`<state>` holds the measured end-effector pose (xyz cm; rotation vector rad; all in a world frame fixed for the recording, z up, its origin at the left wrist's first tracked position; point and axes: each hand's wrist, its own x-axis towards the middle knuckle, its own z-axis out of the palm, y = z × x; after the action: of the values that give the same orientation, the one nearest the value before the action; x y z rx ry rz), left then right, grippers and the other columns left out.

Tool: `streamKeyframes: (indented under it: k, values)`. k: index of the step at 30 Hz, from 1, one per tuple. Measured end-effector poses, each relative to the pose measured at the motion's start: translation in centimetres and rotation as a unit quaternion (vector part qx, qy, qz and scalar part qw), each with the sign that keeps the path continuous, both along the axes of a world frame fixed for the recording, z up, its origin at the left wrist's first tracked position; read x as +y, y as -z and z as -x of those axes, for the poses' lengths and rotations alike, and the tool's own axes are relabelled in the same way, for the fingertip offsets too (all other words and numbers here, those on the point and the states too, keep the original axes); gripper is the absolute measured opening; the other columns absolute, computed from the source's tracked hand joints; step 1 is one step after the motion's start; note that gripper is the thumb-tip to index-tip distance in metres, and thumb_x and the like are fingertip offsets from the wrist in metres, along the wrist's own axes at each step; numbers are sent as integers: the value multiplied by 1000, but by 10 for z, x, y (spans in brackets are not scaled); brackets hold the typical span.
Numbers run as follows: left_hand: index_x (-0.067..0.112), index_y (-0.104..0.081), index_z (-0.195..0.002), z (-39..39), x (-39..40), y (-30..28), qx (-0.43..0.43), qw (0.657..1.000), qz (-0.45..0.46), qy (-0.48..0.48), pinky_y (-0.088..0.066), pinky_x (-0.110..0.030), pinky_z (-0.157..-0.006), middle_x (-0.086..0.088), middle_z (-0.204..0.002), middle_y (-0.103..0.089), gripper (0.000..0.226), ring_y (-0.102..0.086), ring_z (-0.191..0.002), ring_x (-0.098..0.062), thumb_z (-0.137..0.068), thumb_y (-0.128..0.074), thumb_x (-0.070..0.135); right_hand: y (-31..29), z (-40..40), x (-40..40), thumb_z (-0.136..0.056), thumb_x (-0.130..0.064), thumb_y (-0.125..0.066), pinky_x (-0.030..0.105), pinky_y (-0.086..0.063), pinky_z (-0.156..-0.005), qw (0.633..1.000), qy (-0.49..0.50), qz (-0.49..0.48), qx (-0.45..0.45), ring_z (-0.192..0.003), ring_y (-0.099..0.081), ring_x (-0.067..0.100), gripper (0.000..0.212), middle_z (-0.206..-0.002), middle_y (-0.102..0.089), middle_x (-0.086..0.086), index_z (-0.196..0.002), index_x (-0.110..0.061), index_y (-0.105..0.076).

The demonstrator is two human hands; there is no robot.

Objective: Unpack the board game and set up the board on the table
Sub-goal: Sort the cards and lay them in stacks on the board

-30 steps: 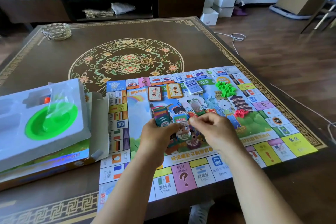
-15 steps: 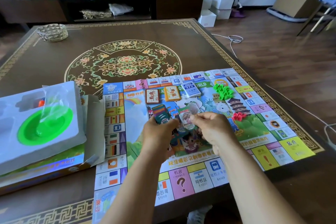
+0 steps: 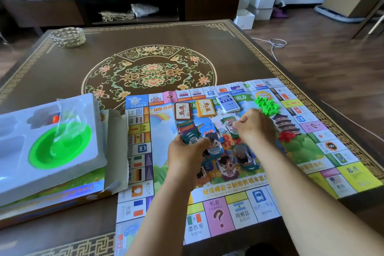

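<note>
The paper game board (image 3: 324,168) lies unfolded on the table's near right part. Over its middle, my left hand (image 3: 185,154) grips a stack of play money (image 3: 188,133). My right hand (image 3: 254,125) pinches a single green note (image 3: 229,123) just beyond the stack. A few loose notes (image 3: 228,167) lie on the board below my hands. Three card decks sit in a row farther back: a red one (image 3: 182,111), a yellow one (image 3: 206,108) and a blue-white one (image 3: 228,103). Green houses (image 3: 267,105) and red pieces (image 3: 286,137) lie in piles at right.
The open game box (image 3: 62,197) sits at left with a white plastic insert (image 3: 87,151) holding a green dish (image 3: 60,147) and a clear bag. A woven coaster stack (image 3: 68,36) is at the table's far left corner. Cables trail on the floor at right.
My right hand has moved away from the left hand, up and to the right, carrying one note off the stack. Loose notes now show on the board beneath.
</note>
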<state>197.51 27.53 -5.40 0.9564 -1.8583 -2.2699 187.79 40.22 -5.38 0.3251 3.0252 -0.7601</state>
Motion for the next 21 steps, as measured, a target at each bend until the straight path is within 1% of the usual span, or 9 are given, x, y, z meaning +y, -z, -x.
streamKeyframes:
  k: [2,4,6,9,13,15,17,19,21]
  values:
    - [19,-64,-86,0,0,-1,-2,1000,3,-5,-38,-19,-39,-13,-87,-72,13,-63,-63,-26,-78,-72,12,-13,-13,-1,-84,-41,-64,29,-46,-68,993,-47,107,-16,-88,-63,22,25,-95,-69,4,-86,-16,-64]
    - [17,-65,-87,-1,-1,-2,-3,1000,2,-9,-39,-19,-38,-13,-86,-72,13,-64,-63,-26,-78,-73,12,-29,-34,-6,-83,-42,-66,27,-47,-73,965,-97,228,-89,-90,-64,19,34,-95,-69,3,-92,-9,-67]
    - [16,-64,-87,-2,-1,-5,2,1000,1,-8,-38,-17,-37,-12,-83,-71,13,-62,-58,-23,-79,-73,12,-34,-51,-9,-82,-34,-70,22,-44,-70,945,-136,263,-139,-87,-63,15,26,-91,-69,-1,-89,-9,-69]
    - [14,-62,-85,-5,-2,-7,7,1000,0,1,-37,-16,-36,-8,-75,-67,11,-58,-51,-19,-80,-71,10,-33,-58,-13,-84,-24,-70,21,-44,-67,947,-121,271,-121,-86,-60,14,11,-90,-67,-3,-78,-15,-67]
    - [9,-61,-86,-6,-9,-5,11,1000,1,-13,-47,-27,-46,-7,-70,-64,11,-58,-50,-18,-80,-70,6,-30,-41,-18,-86,-27,-68,34,-50,-81,968,-61,235,-65,-84,-62,21,23,-93,-67,6,-97,-7,-69]
    - [11,-60,-82,-6,-14,-3,16,1000,-3,-21,-49,-29,-52,-6,-69,-64,11,-59,-54,-18,-80,-70,5,-25,-30,-25,-85,-30,-68,32,-49,-78,976,-68,197,-63,-82,-62,21,20,-95,-71,9,-89,-10,-69]
    - [11,-60,-79,-5,-16,-3,20,999,-14,-23,-50,-30,-54,-5,-67,-64,12,-59,-53,-16,-80,-69,4,-17,-22,-33,-84,-32,-68,26,-45,-67,983,-83,148,-69,-73,-60,20,25,-88,-71,8,-78,-7,-68]
    - [11,-60,-79,-4,-17,-3,20,999,-17,-23,-50,-29,-53,-4,-66,-63,12,-58,-49,-13,-80,-69,3,-9,-20,-40,-84,-33,-67,24,-41,-62,990,-95,72,-74,-66,-56,20,29,-83,-71,7,-82,-4,-70]
    - [10,-60,-79,-4,-18,-3,20,999,-20,-22,-51,-28,-50,-4,-65,-63,13,-58,-44,-9,-79,-70,3,-6,-21,-43,-85,-34,-67,25,-41,-64,993,-100,-4,-59,-70,-54,21,23,-88,-69,4,-86,-11,-68]
